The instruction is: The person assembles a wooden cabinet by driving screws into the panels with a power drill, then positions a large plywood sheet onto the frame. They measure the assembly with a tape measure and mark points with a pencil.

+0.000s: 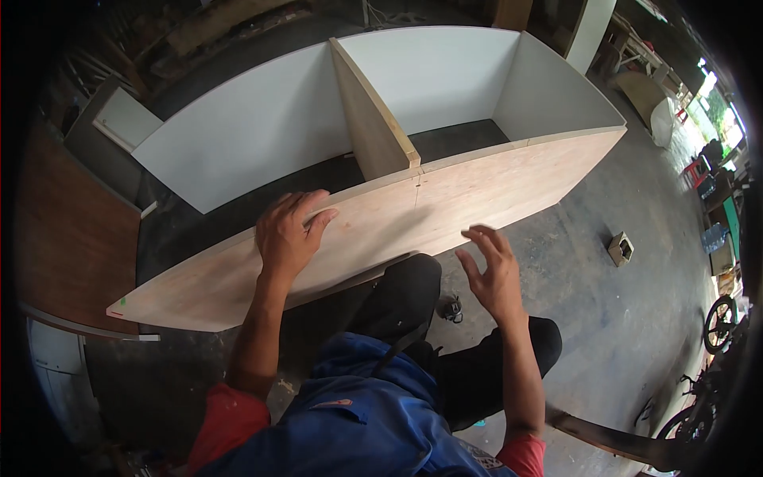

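Note:
A large wooden frame stands on the floor, its near side a long pale plywood panel. A wooden divider meets this panel near its middle, and white panels form the far side. My left hand rests at the panel's top edge, left of the divider, thumb and fingers apart, with nothing else in it. In the air in front of the panel, right of the divider, my right hand is raised with its fingers curved and apart, holding nothing.
A brown board stands at the left. On the floor to the right lies a small box-like block. Wheels of a motorcycle show at the right edge. A white post rises behind the frame.

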A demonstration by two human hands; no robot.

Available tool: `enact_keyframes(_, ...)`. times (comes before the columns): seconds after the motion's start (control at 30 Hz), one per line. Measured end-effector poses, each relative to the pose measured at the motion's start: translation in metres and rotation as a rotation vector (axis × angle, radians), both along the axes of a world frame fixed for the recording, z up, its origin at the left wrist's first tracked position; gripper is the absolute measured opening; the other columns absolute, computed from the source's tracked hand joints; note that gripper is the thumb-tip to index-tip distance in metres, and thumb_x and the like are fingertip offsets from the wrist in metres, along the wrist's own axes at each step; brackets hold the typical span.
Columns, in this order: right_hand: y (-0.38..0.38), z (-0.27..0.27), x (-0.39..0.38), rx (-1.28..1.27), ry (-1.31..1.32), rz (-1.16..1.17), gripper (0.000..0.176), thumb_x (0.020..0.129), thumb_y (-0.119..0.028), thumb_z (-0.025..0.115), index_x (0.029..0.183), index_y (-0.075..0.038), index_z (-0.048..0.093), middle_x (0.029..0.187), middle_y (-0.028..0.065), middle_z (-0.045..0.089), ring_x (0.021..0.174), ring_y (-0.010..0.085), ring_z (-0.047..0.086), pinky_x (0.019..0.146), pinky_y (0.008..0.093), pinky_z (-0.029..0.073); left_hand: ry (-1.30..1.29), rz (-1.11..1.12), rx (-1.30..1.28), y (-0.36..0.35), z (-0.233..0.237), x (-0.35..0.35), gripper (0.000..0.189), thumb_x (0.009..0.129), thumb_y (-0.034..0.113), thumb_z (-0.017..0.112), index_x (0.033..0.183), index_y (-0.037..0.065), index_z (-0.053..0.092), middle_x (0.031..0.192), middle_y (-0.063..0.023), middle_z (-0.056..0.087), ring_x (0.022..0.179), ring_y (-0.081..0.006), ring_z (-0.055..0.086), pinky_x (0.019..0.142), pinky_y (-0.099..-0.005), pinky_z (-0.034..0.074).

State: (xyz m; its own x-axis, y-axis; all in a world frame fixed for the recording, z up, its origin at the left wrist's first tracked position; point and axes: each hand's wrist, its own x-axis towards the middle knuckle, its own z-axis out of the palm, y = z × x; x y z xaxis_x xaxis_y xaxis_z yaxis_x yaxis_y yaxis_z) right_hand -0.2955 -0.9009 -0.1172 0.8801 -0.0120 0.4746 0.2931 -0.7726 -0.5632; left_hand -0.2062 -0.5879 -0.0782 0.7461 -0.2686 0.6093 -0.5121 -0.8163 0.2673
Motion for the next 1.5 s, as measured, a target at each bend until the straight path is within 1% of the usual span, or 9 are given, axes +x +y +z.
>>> enact_keyframes(0.2, 0.023, 0.044, 0.062, -0.121, -0.285, 0.018, 0.035, 0.083, -0.019, 0.075, 0.113, -0.005, 0.065, 0.125, 0.0141, 0.058, 0.120, 0.0372, 0.052, 0.097, 0.0448, 0.047, 0.006, -0.124, -0.057, 0.016, 0.010, -0.012, 0.029, 0.083, 0.013, 0.073, 0.111, 0.007, 0.067, 0.099, -0.0100, 0.069, 0.093, -0.0301, 0.063, 0.087, -0.0412, 0.048)
enact_keyframes(0.33, 0.029, 0.046, 0.089, -0.208, -0.304, 0.016, 0.045, 0.082, -0.030, 0.077, 0.117, -0.006, 0.063, 0.129, 0.0148, 0.056, 0.124, 0.0395, 0.049, 0.102, 0.0488, 0.042, 0.043, 0.011, -0.006, 0.079, 0.024, -0.040, 0.035, 0.080, 0.008, 0.073, 0.114, 0.006, 0.065, 0.108, -0.0127, 0.067, 0.103, -0.0331, 0.060, 0.096, -0.0433, 0.043)
enact_keyframes(0.53, 0.032, 0.056, 0.108, -0.305, -0.245, 0.095, 0.052, 0.076, -0.039, 0.079, 0.109, -0.001, 0.066, 0.103, 0.0124, 0.064, 0.103, 0.0341, 0.056, 0.092, 0.0448, 0.045, 0.216, 0.251, -0.010, 0.174, 0.015, -0.074, 0.032, 0.080, 0.011, 0.074, 0.110, 0.005, 0.067, 0.107, -0.0141, 0.067, 0.102, -0.0349, 0.059, 0.093, -0.0436, 0.045)
enact_keyframes(0.67, 0.032, 0.053, 0.113, -0.302, -0.223, 0.105, 0.048, 0.075, -0.040, 0.078, 0.099, 0.000, 0.071, 0.085, 0.0110, 0.063, 0.084, 0.0308, 0.054, 0.081, 0.0409, 0.046, 0.179, 0.224, -0.013, 0.165, 0.020, -0.068, 0.031, 0.079, 0.013, 0.075, 0.108, 0.004, 0.067, 0.104, -0.0145, 0.067, 0.100, -0.0349, 0.060, 0.089, -0.0440, 0.046)
enact_keyframes(0.9, 0.025, 0.042, 0.119, -0.307, -0.280, 0.094, 0.050, 0.071, -0.045, 0.077, 0.099, -0.005, 0.072, 0.087, 0.0068, 0.058, 0.084, 0.0269, 0.053, 0.083, 0.0387, 0.042, 0.334, 0.064, 0.032, 0.108, 0.031, -0.036, 0.032, 0.078, 0.018, 0.076, 0.105, 0.004, 0.067, 0.098, -0.0158, 0.067, 0.089, -0.0359, 0.063, 0.085, -0.0436, 0.047)
enact_keyframes(1.07, 0.015, 0.039, 0.127, -0.275, -0.283, 0.178, 0.050, 0.073, -0.051, 0.075, 0.097, -0.008, 0.073, 0.085, 0.0053, 0.055, 0.082, 0.0253, 0.051, 0.082, 0.0386, 0.041, 0.386, 0.132, 0.314, 0.078, 0.019, -0.019, 0.034, 0.077, 0.031, 0.077, 0.097, 0.005, 0.067, 0.088, -0.0125, 0.067, 0.084, -0.0357, 0.064, 0.075, -0.0441, 0.048)
enact_keyframes(1.13, 0.013, 0.037, 0.127, -0.248, -0.244, 0.188, 0.047, 0.075, -0.051, 0.073, 0.098, -0.010, 0.073, 0.085, 0.0041, 0.054, 0.082, 0.0243, 0.050, 0.083, 0.0389, 0.040, 0.333, 0.161, 0.434, 0.086, 0.015, -0.014, 0.035, 0.077, 0.033, 0.078, 0.093, 0.005, 0.066, 0.086, -0.0121, 0.067, 0.082, -0.0356, 0.064, 0.071, -0.0439, 0.048)
enact_keyframes(1.33, 0.015, 0.056, 0.124, -0.174, 0.012, 0.198, 0.043, 0.077, -0.048, 0.073, 0.098, -0.011, 0.071, 0.091, 0.0036, 0.056, 0.089, 0.0252, 0.052, 0.088, 0.0406, 0.040, 0.391, 0.043, 0.277, 0.082, 0.016, -0.009, 0.035, 0.077, 0.037, 0.078, 0.082, 0.006, 0.064, 0.078, -0.0117, 0.064, 0.074, -0.0359, 0.064, 0.063, -0.0450, 0.049)
enact_keyframes(1.5, 0.019, 0.071, 0.121, -0.201, 0.227, 0.210, 0.033, 0.079, -0.031, 0.075, 0.104, -0.012, 0.067, 0.098, 0.0056, 0.058, 0.102, 0.0277, 0.054, 0.096, 0.0453, 0.039, 0.609, 0.092, 0.263, 0.069, 0.036, -0.007, 0.031, 0.078, 0.038, 0.076, 0.084, 0.009, 0.066, 0.086, -0.0101, 0.066, 0.083, -0.0326, 0.064, 0.074, -0.0446, 0.048)
